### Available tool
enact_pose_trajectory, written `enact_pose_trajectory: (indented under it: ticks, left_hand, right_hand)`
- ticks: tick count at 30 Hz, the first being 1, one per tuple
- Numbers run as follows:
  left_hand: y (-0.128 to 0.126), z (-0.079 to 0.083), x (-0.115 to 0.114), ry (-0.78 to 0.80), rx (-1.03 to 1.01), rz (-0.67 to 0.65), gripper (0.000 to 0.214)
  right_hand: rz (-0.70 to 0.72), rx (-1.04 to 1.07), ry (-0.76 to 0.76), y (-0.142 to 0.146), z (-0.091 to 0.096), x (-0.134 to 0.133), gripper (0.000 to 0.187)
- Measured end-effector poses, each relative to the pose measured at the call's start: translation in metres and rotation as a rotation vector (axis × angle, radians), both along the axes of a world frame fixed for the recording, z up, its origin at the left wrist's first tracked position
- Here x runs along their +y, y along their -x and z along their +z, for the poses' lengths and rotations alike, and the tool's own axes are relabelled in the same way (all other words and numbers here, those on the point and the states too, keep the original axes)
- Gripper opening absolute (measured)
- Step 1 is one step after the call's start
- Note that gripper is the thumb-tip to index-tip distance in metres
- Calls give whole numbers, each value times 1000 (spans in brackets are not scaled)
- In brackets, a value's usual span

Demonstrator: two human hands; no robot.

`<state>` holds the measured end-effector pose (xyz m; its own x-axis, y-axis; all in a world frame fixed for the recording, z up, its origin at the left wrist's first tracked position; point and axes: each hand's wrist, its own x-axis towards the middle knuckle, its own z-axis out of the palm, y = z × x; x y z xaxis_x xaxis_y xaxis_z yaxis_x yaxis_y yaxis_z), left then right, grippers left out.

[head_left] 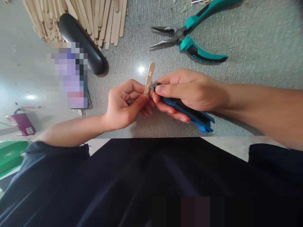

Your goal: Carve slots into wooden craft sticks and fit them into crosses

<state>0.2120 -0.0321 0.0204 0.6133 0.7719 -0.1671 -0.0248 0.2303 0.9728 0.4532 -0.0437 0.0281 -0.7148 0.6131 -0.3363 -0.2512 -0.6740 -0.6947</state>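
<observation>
My left hand [130,102] pinches a wooden craft stick [151,70] between thumb and fingers, with the rounded end pointing up and away from me. Small raised slivers of wood stand on the stick's face. In my right hand [187,90] is a blue and black utility knife [203,121], its handle slanting down to the right under my palm. Thumb and forefinger grip close to the metal nose. The knife's tip touches or nearly touches the stick just above my left thumb. Fingers of both hands meet below the stick.
Teal-handled needle-nose pliers [180,33] lie spread beyond my hands. Many loose craft sticks [94,19] are piled at the back left, beside a black oblong case [82,44]. A blurred-out phone-like object [72,78] and a purple box [23,124] are further left.
</observation>
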Motion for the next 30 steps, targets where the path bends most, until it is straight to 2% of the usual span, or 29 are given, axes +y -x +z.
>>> enact_pose_trajectory:
  ticks: [5, 11, 19, 26, 30]
  left_hand:
    - [-2, -1, -1, 18, 42, 30, 45]
    - [-4, -6, -3, -76, 46, 89, 43]
    - [-4, -6, -2, -97, 79, 97, 42]
    - [-4, -7, -2, -109, 32, 79, 38]
    - [-1, -5, 0, -92, 51, 24, 40]
  right_hand:
    - [-26, -25, -3, 3, 3, -1, 33]
    - [-187, -241, -94, 13, 10, -10, 33]
    - [-226, -345, -127, 17, 17, -14, 41]
    - [-193, -337, -120, 16, 15, -14, 40]
    - [-142, -155, -39, 10, 11, -10, 34]
